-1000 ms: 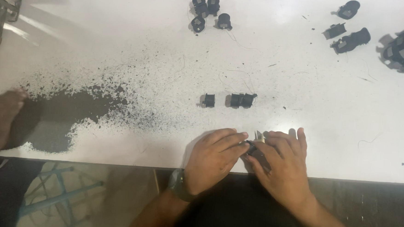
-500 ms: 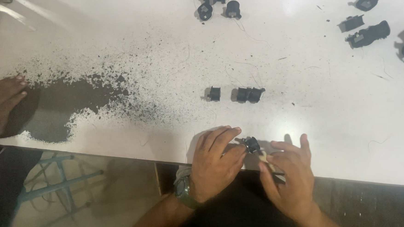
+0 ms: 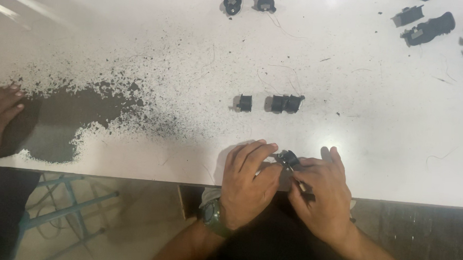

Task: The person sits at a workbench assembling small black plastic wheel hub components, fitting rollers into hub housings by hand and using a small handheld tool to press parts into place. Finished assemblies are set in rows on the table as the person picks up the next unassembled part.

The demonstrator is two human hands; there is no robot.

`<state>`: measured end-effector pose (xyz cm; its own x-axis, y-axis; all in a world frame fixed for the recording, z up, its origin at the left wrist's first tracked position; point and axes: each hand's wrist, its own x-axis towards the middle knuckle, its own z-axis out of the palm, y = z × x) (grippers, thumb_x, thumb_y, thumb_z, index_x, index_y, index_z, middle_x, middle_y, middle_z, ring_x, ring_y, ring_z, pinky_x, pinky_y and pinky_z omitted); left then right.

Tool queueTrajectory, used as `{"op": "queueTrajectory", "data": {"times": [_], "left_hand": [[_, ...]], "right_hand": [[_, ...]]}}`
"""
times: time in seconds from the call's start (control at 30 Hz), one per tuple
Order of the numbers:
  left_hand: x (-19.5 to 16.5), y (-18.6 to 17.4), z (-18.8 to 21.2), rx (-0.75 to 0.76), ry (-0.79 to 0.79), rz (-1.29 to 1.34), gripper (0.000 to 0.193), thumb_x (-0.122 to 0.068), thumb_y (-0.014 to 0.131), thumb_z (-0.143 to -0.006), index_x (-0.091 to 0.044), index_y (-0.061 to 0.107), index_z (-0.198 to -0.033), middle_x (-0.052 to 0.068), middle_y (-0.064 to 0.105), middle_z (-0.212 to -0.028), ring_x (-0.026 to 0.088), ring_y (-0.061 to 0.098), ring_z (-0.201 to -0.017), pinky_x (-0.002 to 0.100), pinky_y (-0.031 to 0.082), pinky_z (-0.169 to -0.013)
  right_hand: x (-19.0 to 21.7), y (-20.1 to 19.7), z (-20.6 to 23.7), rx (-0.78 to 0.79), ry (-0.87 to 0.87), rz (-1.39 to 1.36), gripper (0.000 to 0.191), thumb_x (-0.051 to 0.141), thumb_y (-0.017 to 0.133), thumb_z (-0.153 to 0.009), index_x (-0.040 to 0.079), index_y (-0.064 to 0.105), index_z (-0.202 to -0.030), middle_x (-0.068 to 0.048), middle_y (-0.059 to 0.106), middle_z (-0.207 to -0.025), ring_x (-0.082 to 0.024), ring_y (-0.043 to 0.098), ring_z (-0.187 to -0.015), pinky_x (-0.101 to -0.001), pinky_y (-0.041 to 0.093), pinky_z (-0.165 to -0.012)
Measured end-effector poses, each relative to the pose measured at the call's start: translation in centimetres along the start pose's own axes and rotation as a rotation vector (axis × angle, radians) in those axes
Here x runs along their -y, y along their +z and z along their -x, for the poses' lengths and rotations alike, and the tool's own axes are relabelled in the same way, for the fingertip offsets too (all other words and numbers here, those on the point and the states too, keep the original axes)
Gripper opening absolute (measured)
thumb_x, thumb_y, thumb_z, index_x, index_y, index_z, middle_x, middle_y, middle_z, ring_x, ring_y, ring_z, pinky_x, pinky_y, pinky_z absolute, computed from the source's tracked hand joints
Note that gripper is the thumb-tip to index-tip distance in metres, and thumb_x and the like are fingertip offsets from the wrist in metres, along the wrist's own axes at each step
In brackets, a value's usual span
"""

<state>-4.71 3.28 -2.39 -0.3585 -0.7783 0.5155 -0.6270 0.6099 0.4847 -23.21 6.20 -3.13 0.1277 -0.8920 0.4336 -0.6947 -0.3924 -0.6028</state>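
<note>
Small black plastic part (image 3: 289,159) pinched between both hands at table edge

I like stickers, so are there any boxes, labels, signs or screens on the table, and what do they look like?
None that I can see: no box, label, sign or screen.
The white table only has small black parts on it.
The left hand and right hand hold one black part.

head view, steeply down, table (image 3: 378,153) near
</note>
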Motion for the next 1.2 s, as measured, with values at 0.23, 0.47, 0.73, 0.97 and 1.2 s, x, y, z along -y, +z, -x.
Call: {"op": "queueTrajectory", "data": {"times": [0.23, 0.47, 0.73, 0.97, 1.2], "left_hand": [[0.1, 0.4, 0.1, -0.01, 0.055, -0.024, 0.013, -0.014, 0.079, -0.091, -0.01, 0.076, -0.103, 0.008, 0.058, -0.138, 0.027, 0.052, -0.134, 0.048, 0.044, -0.113], [0.0, 0.1, -0.4, 0.035, -0.133, 0.046, 0.013, -0.014, 0.08, -0.088, -0.01, 0.074, -0.099, 0.006, 0.061, -0.132, 0.027, 0.053, -0.131, 0.049, 0.04, -0.113], [0.1, 0.0, -0.6, 0.101, -0.207, 0.063, 0.014, -0.012, 0.078, -0.083, -0.011, 0.07, -0.095, 0.003, 0.07, -0.122, 0.025, 0.057, -0.13, 0.054, 0.032, -0.119], [0.4, 0.2, -0.5, 0.152, -0.223, 0.099, 0.011, -0.012, 0.075, -0.087, -0.013, 0.072, -0.098, 0.002, 0.073, -0.12, 0.024, 0.058, -0.132, 0.055, 0.029, -0.122], [0.5, -0.7, -0.6, 0.12, -0.209, 0.104, 0.015, -0.012, 0.074, -0.088, -0.011, 0.07, -0.102, 0.005, 0.07, -0.124, 0.028, 0.057, -0.133, 0.054, 0.033, -0.121]], "right_hand": [[-0.2, 0.0, -0.2, -0.001, -0.029, -0.026, 0.034, 0.0, 0.08, -0.071, 0.008, 0.061, -0.099, -0.01, 0.069, -0.1, -0.03, 0.069, -0.109, -0.0641, 0.032, -0.123], [-0.4, 0.1, 0.2, 0.012, -0.012, -0.021, 0.032, 0.0, 0.08, -0.072, 0.009, 0.063, -0.097, -0.01, 0.07, -0.099, -0.028, 0.069, -0.109, -0.0642, 0.031, -0.123], [-1.1, 0.7, 1.5, 0.032, -0.127, -0.06, 0.028, 0.0, 0.079, -0.078, 0.007, 0.06, -0.098, -0.012, 0.069, -0.105, -0.031, 0.067, -0.121, -0.0606, 0.032, -0.122], [-1.0, 1.0, 1.2, 0.009, -0.105, 0.029, 0.031, -0.001, 0.079, -0.078, 0.008, 0.062, -0.102, -0.012, 0.071, -0.108, -0.027, 0.068, -0.116, -0.058, 0.034, -0.122], [-0.2, 0.2, 0.1, 0.049, -0.138, 0.03, 0.028, 0.0, 0.079, -0.079, 0.008, 0.066, -0.102, -0.01, 0.07, -0.104, -0.027, 0.067, -0.116, -0.0579, 0.031, -0.123]]}}
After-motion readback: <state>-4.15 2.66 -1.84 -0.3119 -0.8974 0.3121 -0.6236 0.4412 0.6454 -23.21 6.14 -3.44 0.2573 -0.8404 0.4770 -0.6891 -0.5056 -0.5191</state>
